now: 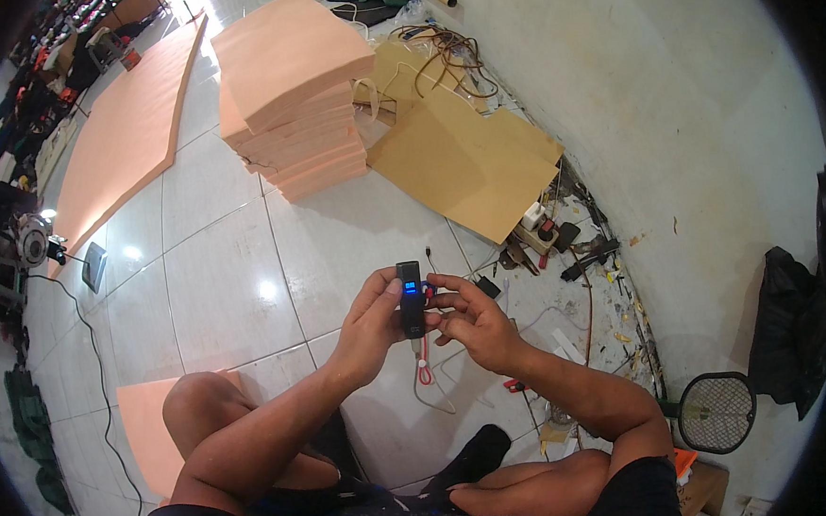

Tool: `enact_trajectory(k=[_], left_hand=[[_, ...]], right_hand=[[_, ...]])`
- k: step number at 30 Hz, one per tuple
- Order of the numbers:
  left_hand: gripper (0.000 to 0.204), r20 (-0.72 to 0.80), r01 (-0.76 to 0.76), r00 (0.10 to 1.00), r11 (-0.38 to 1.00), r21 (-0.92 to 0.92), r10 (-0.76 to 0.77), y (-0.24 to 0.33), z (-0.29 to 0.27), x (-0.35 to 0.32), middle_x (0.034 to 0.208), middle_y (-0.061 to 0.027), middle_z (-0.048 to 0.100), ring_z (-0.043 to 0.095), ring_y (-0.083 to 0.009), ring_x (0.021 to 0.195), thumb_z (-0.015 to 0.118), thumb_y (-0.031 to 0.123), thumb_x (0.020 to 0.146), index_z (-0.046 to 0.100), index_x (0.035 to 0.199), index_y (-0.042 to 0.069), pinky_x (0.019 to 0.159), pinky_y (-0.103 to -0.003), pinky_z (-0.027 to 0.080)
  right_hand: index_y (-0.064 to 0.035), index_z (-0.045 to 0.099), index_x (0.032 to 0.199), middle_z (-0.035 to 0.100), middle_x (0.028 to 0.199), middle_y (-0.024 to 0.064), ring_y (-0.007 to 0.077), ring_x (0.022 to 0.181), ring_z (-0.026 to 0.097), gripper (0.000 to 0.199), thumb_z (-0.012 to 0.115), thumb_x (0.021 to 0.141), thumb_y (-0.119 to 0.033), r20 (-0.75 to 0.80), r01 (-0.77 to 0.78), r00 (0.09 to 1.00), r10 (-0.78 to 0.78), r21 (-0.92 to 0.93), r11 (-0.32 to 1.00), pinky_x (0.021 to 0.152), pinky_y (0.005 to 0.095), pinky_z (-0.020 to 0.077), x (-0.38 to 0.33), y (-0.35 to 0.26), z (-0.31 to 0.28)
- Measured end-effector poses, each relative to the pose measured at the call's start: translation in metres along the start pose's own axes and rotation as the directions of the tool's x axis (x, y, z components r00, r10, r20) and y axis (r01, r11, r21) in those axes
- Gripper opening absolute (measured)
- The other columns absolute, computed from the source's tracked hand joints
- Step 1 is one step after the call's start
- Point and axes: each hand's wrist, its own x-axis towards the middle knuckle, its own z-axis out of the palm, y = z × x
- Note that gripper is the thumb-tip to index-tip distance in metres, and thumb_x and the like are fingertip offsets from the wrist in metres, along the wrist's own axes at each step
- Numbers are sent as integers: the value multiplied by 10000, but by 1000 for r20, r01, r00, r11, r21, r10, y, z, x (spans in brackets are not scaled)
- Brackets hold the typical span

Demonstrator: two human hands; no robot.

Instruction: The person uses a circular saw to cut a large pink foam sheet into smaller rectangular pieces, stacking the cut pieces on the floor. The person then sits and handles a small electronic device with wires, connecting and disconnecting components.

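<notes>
My left hand (372, 325) grips a slim black handheld device (412, 315) with a small lit blue display, held upright above the tiled floor. At the device's right side is my right hand (479, 328), its fingers bent and closed around a small red and blue bit (427, 292) that they largely hide. Below the device hangs a pale cable (419, 390) with a red loop (426, 374). Whether the cable is plugged into the device cannot be made out. A black plug-like block (487, 287) lies on the floor just beyond my right fingers.
A tall stack of peach foam sheets (300, 104) stands ahead, beside a flat tan board (468, 160). Another large foam sheet (131, 133) lies far left. Along the right wall are a power strip (536, 230), tangled brown cord (452, 52), scraps and an electric racket (717, 412).
</notes>
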Motion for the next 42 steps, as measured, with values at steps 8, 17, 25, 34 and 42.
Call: enact_trajectory(k=[8,17,25,34,42], left_hand=[[353,-3,-1,1000,1000,-7,1,-1,-1,1,1129,-148,600,639,-189,946,310,283,1055,385,1300,40,878,-374,508],[347,2,-12,1000,1000,-14,12,-2,-2,1,1129,-150,600,637,-188,940,314,281,1054,388,1298,45,876,-373,508],[336,4,-7,1000,1000,-22,7,0,1,0,1132,-160,600,638,-196,948,319,277,1053,394,1284,45,883,-381,506],[336,-8,-6,1000,1000,1,6,1,2,-1,1137,-169,600,642,-206,951,324,274,1052,395,1286,44,879,-380,512],[353,-7,-6,1000,1000,14,7,-2,-1,0,1144,-163,592,645,-221,960,321,288,1049,389,1294,44,878,-392,517]], right_hand=[[-47,322,1428,553,1235,148,187,1035,606,556,460,894,18,-3,-7,1000,7,4,1000,797,321,542,1,0,0],[-47,325,1425,554,1229,138,180,1034,601,552,464,894,20,5,2,1000,-2,0,1000,798,314,540,1,0,0],[-44,329,1423,555,1220,135,178,1031,596,550,472,895,13,-3,-3,1000,3,5,1000,805,314,539,1,2,0],[-39,327,1424,554,1218,140,178,1031,594,553,475,893,9,-2,2,1000,-2,16,1000,807,317,539,1,2,-1],[-40,326,1423,555,1214,139,184,1027,600,554,471,891,16,-7,-11,1000,11,1,1000,806,320,541,1,0,0]])
